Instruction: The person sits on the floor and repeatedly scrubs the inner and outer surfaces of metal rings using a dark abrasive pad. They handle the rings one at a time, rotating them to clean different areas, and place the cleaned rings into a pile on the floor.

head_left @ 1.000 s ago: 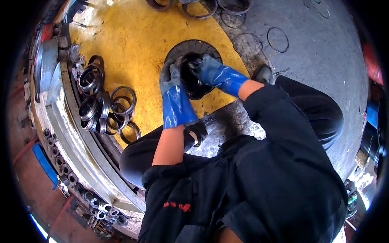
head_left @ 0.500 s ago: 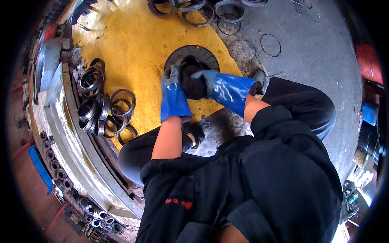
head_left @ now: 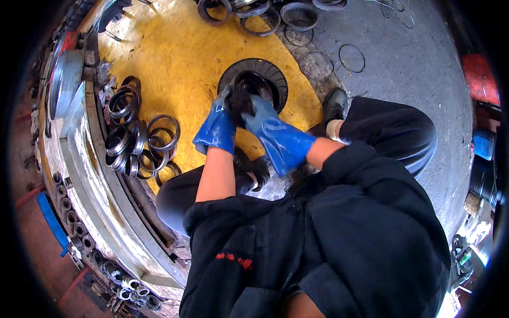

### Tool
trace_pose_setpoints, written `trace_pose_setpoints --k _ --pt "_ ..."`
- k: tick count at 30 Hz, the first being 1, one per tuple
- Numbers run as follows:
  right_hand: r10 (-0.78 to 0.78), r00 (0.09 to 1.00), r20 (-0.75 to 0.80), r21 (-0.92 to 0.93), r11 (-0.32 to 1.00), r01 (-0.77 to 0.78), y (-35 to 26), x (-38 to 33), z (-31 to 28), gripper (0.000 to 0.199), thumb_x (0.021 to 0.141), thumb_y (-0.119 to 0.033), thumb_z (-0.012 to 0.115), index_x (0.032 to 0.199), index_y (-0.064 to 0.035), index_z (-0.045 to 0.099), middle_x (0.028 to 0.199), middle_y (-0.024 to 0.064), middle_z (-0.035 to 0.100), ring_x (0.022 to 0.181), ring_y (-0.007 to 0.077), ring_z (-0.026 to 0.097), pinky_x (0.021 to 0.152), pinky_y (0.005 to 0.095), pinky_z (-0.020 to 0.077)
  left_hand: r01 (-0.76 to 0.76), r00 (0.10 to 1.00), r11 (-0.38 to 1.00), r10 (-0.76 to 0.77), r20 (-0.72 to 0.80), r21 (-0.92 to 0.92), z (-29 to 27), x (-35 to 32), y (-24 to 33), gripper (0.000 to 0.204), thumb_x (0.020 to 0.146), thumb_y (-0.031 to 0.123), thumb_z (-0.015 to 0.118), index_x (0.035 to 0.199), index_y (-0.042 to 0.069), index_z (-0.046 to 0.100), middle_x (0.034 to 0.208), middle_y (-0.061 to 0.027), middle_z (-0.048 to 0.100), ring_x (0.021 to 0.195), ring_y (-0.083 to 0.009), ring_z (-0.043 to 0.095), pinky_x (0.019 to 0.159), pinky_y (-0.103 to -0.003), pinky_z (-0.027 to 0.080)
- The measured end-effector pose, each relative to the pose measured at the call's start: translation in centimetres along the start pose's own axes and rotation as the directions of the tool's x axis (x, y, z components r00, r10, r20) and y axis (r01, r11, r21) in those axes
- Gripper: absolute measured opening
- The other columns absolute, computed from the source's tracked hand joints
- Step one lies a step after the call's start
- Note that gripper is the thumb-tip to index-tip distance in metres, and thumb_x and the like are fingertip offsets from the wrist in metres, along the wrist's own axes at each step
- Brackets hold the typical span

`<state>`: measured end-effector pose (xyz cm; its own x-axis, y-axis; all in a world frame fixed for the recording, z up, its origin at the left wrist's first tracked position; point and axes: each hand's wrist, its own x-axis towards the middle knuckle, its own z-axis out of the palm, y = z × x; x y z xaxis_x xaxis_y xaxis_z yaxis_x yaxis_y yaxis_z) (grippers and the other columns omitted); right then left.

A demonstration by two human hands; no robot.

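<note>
My two hands wear long blue rubber gloves and come together over a dark, bunched rag (head_left: 240,106). My left hand (head_left: 222,108) closes on the rag's left side, its fingertips partly hidden. From the right, my right hand (head_left: 261,113) grips the same rag, fingers pressed into it. Just beyond them a dark metal ring (head_left: 257,80) lies on a round, ribbed black disc (head_left: 278,77) on the yellow floor. The gloves cover the ring's near left side, so I cannot tell whether my left hand also touches it.
Several dark rings (head_left: 127,139) are heaped at the left beside a metal channel (head_left: 98,175). More rings (head_left: 299,17) stand at the far edge, and thin hoops (head_left: 351,58) lie on the grey floor. My black shoe (head_left: 335,105) is right of the disc.
My right hand has swung left and nearer with the rag, up against my left hand. More of the ring on the disc now shows.
</note>
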<state>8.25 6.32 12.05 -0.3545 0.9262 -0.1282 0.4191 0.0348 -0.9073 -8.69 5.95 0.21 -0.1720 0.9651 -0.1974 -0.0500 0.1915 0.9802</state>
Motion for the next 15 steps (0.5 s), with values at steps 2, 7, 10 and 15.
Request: trace_pose_setpoints --k 2,7,10,15 --pt "-0.248 0.965 0.088 -0.038 0.967 0.252 0.9 -2.9 -1.1 0.043 0.075 -0.019 0.069 0.116 -0.0070 0.064 0.107 0.0240 0.065 0.104 0.0385 0.062 0.090 0.0450 0.0491 -0.064 0.997 0.988 0.070 0.041 -0.138 -2.7 -0.2 -3.6 0.039 0.098 0.028 0.052 0.127 0.004 0.058 0.121 -0.0102 0.065 0.102 -0.0234 0.062 0.087 -0.033 0.052" --pt "-0.314 0.871 0.378 -0.499 0.723 0.478 6.2 -2.5 -6.7 0.031 0.084 -0.018 0.062 0.114 -0.0145 0.065 0.101 0.0174 0.068 0.097 0.0349 0.064 0.080 0.0452 0.0531 0.429 0.813 0.520 -0.578 0.066 -0.739 4.1 -0.6 8.7 0.041 0.102 0.031 0.040 0.130 0.006 0.055 0.124 -0.0133 0.063 0.110 -0.0287 0.060 0.097 -0.040 0.050" --pt "0.128 0.873 0.471 -0.708 0.646 0.287 5.4 1.9 -8.4 0.048 0.077 -0.012 0.066 0.124 -0.0157 0.059 0.117 0.0137 0.064 0.100 0.0361 0.063 0.081 0.0455 0.0526 0.351 0.868 0.537 -0.493 0.052 -0.767 3.7 -0.6 7.0 0.041 0.102 0.030 0.040 0.132 0.006 0.053 0.130 -0.0138 0.059 0.114 -0.0287 0.058 0.099 -0.042 0.049" --pt "-0.487 0.873 -0.035 -0.320 0.833 0.452 0.9 4.2 -5.4 0.059 0.071 -0.011 0.068 0.129 -0.0091 0.055 0.126 0.0159 0.059 0.115 0.0339 0.057 0.099 0.0417 0.0465 0.265 0.928 0.558 -0.369 0.051 -0.787 1.7 1.0 0.7 0.043 0.098 0.033 0.048 0.131 0.005 0.054 0.129 -0.0126 0.058 0.112 -0.0294 0.057 0.100 -0.042 0.046"
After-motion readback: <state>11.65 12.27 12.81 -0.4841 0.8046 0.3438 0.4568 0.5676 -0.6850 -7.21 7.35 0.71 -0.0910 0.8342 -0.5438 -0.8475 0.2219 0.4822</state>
